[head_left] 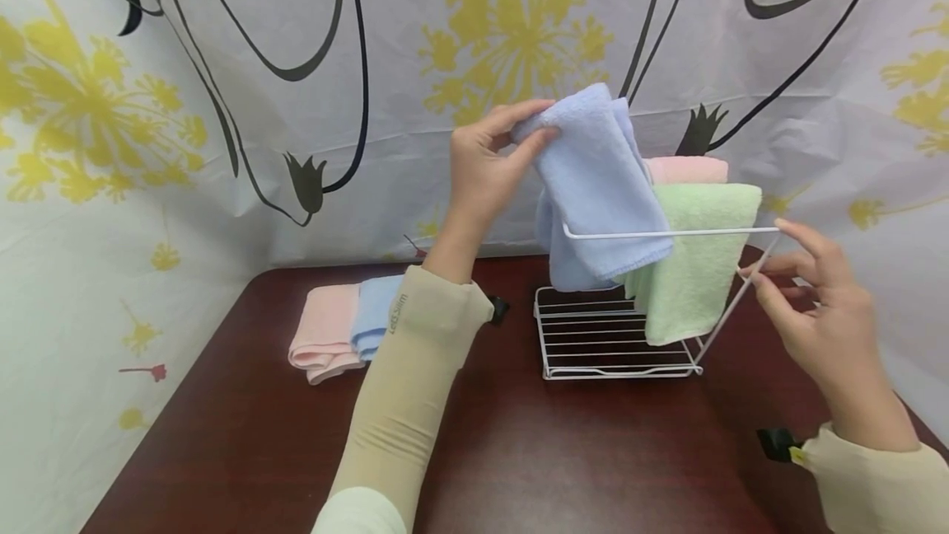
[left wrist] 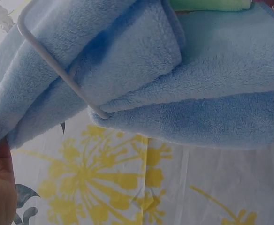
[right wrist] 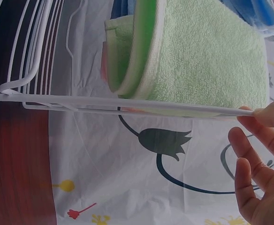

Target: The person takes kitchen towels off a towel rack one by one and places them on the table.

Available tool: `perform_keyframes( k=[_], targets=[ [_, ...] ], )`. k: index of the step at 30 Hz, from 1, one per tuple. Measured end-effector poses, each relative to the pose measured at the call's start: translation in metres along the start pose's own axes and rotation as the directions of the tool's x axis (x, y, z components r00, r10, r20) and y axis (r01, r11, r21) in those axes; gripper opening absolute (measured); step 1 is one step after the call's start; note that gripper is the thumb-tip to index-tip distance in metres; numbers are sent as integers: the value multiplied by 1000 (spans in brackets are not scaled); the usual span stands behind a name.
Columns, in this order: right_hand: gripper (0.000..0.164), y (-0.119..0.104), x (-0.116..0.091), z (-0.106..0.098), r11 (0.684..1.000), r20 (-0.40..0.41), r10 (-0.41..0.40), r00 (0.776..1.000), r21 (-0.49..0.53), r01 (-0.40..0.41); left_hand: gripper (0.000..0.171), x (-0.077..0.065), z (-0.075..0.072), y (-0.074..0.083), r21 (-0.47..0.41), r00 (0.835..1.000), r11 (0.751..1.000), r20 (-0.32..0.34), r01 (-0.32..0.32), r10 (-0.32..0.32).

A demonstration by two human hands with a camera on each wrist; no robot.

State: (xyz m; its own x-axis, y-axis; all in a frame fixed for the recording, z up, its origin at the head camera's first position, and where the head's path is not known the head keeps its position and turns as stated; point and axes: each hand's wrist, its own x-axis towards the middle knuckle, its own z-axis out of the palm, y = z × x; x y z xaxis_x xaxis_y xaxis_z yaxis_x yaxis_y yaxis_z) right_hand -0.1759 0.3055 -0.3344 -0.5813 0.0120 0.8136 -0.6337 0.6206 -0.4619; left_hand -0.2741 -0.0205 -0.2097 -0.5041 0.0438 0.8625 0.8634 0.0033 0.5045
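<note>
My left hand (head_left: 485,156) pinches the upper left corner of a folded light-blue towel (head_left: 596,180) between thumb and fingers. That towel hangs over the top of a white wire rack (head_left: 619,373), partly behind its front bar. In the left wrist view, the rack's bent wire end (left wrist: 64,77) crosses the blue cloth. Beside it, a green towel (head_left: 700,262) drapes over the rack, and a pink towel (head_left: 688,170) shows behind, mostly hidden. At the rack's right side, my right hand (head_left: 826,311) pinches the slanting side bar (right wrist: 174,107) with thumb and index finger; the other fingers are loosely bent.
On the dark red table (head_left: 252,452), left of the rack, lie a folded pink towel (head_left: 326,324) and a folded blue towel (head_left: 376,303), partly covered by my left sleeve. A patterned sheet (head_left: 400,147) hangs close behind the table.
</note>
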Motion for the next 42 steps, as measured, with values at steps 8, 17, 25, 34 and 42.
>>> perform_keyframes(
  k=[8, 17, 25, 34, 42],
  targets=[
    [62, 0, 1, 0, 1000, 3, 2, 1000, -16, -2, 24, 3, -9, 3, -45, 995, 999, -102, -19, 14],
    [62, -1, -1, -1, 1000, 4, 6, 1000, -9, -6, 24, 1, -26, 4, -83, 980, 996, -200, -25, 8],
    [65, -4, -1, -1, 1000, 8, 13, 1000, -10, -13, 27, -6, -38, 4, -81, 957, 995, -290, -55, 29],
    [63, -1, -1, 0, 1000, -4, 0, 1000, 10, 0, 28, -7, -61, 10, -78, 926, 996, -378, -51, 17],
    [66, -4, -1, 2, 999, 13, 16, 1000, -28, -16, 29, -13, -81, 9, -70, 904, 998, -426, -2, -28]
  ],
)
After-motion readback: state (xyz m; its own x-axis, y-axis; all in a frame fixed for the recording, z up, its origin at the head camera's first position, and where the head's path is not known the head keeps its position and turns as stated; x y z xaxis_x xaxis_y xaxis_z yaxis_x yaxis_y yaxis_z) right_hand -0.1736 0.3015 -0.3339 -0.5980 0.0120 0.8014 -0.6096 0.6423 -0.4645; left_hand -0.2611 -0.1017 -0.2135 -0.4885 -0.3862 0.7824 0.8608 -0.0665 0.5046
